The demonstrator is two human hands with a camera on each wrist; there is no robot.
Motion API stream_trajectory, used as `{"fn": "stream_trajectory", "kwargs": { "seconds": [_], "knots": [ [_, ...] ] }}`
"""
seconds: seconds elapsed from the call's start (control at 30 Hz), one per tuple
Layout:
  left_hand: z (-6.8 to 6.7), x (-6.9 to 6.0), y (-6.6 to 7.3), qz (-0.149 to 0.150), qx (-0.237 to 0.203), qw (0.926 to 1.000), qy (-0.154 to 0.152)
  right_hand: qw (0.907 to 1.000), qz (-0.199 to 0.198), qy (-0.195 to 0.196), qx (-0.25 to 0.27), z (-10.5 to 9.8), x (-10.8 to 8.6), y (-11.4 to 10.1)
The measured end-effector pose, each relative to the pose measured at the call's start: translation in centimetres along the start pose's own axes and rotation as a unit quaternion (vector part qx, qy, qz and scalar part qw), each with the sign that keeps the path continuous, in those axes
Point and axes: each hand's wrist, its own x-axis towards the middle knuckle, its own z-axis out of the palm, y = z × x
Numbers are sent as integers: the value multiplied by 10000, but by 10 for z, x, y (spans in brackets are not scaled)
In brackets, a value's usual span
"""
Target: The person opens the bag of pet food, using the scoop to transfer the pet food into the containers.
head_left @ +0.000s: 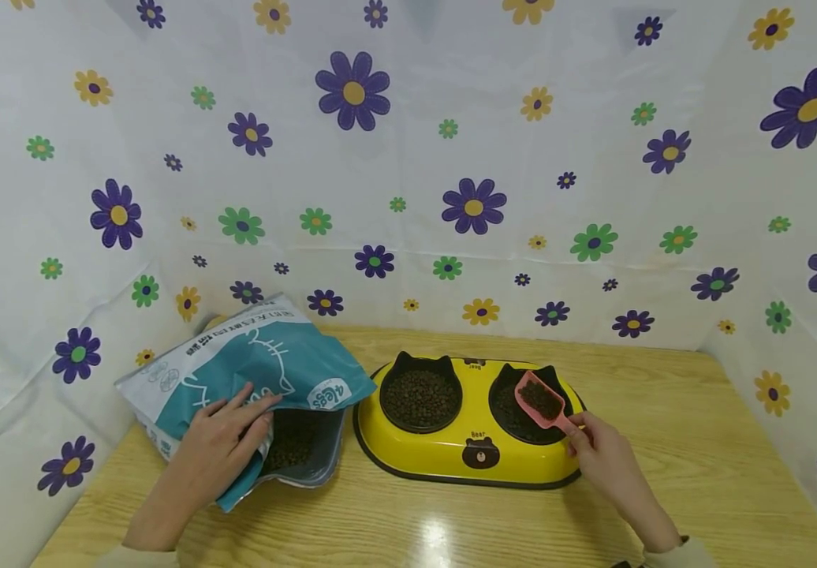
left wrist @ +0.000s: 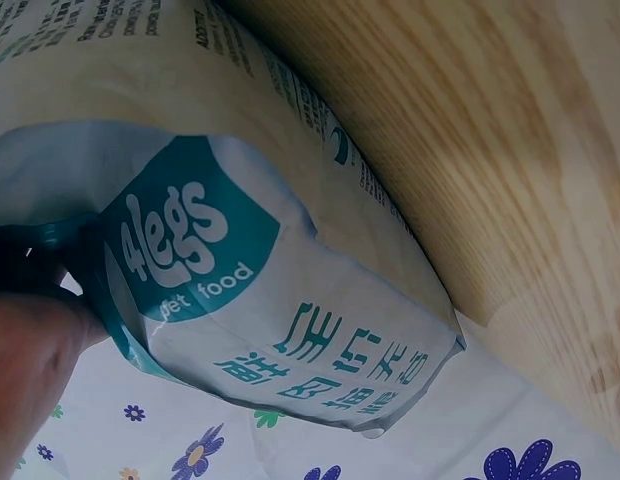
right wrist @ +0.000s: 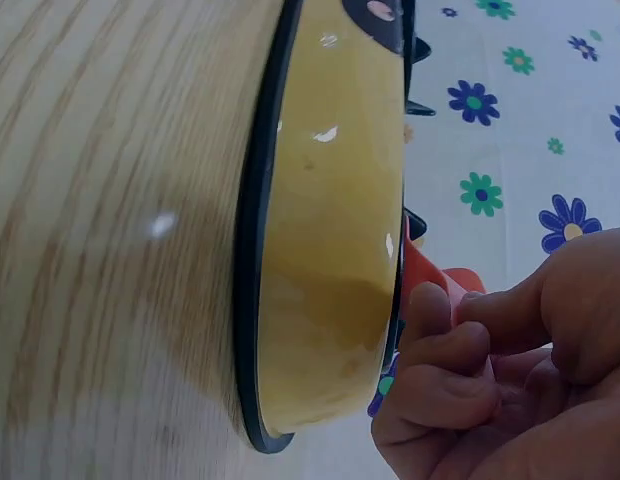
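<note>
In the head view, my left hand [head_left: 213, 446] holds the opening edge of a teal and white pet food bag [head_left: 227, 359], which lies tilted at the left. Kibble [head_left: 293, 442] shows inside its mouth. The thumb side of that hand appears at the bag's edge in the left wrist view, but most fingers are hidden there. My right hand [head_left: 610, 457] pinches the handle of a pink scoop [head_left: 563, 424] carrying brown kibble. The scoop is over the right black bowl [head_left: 502, 418] of a yellow double feeder [head_left: 419, 454]. Curled fingers and thumb grip its handle in the right wrist view.
The left black bowl [head_left: 403, 363], cat-eared like the right one, contains kibble. A wooden table [head_left: 352, 528] bears the feeder and bag. Flower-printed white cloth [head_left: 408, 166] hangs behind the table and along both sides.
</note>
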Motion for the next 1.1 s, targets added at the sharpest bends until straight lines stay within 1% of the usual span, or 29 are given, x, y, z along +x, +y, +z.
{"fn": "stream_trajectory", "kwargs": {
  "seconds": [0.07,0.17,0.23,0.3,0.37,0.43,0.53,0.57,0.63,0.7,0.77,0.83,0.97,1.0,1.07,1.1],
  "knots": [
    [0,0,1,-39,9,10000,-45,9992,-162,172,-310,1,0,1],
    [-1,0,1,-41,19,10000,-52,9949,-449,493,-752,2,-1,3],
    [-1,1,1,-38,33,10000,-45,9886,-666,775,-1109,3,-2,4],
    [-1,1,1,-34,41,10000,-34,9800,-833,1003,-1503,4,-3,5],
    [-1,1,1,-42,54,10000,-47,9708,-952,1117,-1898,5,-4,4],
    [-1,1,0,-48,59,10000,-59,9646,-1049,1165,-2121,7,-5,2],
    [-1,1,1,-66,63,9999,-84,9593,-1234,1190,-2243,11,-8,-1],
    [0,0,1,-68,63,9999,-89,9592,-1284,1202,-2213,12,-8,-1],
    [0,0,1,-63,57,9999,-91,9594,-1245,1209,-2225,14,-9,-2],
    [0,0,1,-53,50,9999,-89,9600,-1072,1177,-2304,14,-10,-1],
    [0,0,0,-42,46,9999,-85,9571,-942,1202,-2461,13,-11,-1],
    [0,0,0,-43,52,9999,-83,9494,-953,1319,-2685,12,-13,0],
    [0,-1,0,-59,59,9999,-71,9259,-1352,1814,-3026,9,-16,2],
    [0,-1,0,-59,61,9999,-67,9212,-1420,1926,-3070,9,-16,3],
    [0,-1,0,-65,54,9999,-67,9142,-1525,2127,-3093,9,-17,3],
    [1,-1,0,-73,58,9999,-80,9125,-1551,2203,-3079,9,-17,4]
  ]
}}
